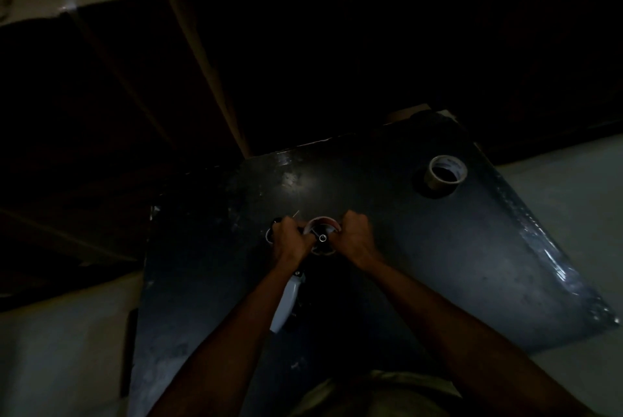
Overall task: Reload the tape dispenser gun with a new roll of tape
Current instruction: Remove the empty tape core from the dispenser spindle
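Forearms (421, 315), dark table (438, 248), dim room

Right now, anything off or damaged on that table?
Mostly fine. The dark table has wrinkled, shiny plastic wrap along its right edge. A tape roll sits apart, far right. Both hands work the dispenser. Too dim to judge finer damage.

Dark table (387, 248), tape roll (446, 174) upright
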A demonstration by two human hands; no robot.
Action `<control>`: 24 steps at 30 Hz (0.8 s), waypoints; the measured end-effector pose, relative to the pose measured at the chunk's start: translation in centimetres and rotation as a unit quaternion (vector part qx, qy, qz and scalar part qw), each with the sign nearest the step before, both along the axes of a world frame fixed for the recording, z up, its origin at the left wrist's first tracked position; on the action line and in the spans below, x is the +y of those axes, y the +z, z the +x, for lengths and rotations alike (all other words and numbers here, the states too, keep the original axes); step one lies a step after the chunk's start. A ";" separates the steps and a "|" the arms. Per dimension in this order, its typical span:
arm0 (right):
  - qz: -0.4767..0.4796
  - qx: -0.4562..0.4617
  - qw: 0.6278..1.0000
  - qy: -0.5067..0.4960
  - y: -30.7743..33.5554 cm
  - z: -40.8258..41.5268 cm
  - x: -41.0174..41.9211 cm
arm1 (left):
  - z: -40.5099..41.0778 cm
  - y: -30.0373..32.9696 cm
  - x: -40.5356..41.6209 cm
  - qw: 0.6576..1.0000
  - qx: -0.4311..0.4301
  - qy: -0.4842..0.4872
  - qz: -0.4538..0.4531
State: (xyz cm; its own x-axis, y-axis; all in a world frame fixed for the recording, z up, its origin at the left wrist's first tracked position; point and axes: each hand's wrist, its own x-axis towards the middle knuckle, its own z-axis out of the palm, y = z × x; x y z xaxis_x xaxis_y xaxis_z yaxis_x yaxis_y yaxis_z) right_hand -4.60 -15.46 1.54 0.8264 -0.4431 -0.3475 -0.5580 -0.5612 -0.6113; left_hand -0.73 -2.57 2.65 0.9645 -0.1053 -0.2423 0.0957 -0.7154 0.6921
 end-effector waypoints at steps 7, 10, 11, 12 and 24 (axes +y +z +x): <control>0.028 0.017 0.999 0.039 -0.4 -0.2 -0.9 | 1.0 -1.1 1.7 0.992 0.071 -0.082 -0.058; 0.077 0.008 0.991 0.106 0.0 -0.9 -1.4 | 0.3 -0.9 2.9 0.987 0.068 -0.097 -0.106; 0.094 -0.008 0.987 0.129 0.5 -1.2 -1.2 | 0.1 -1.2 3.3 0.987 0.033 -0.114 -0.106; 0.094 -0.024 0.985 0.144 0.6 -1.5 -1.1 | -0.1 -1.4 3.6 0.985 0.009 -0.156 -0.076; 0.032 -0.024 0.990 0.137 0.2 -1.2 0.0 | -2.8 -3.5 3.7 0.987 -0.065 -0.136 0.054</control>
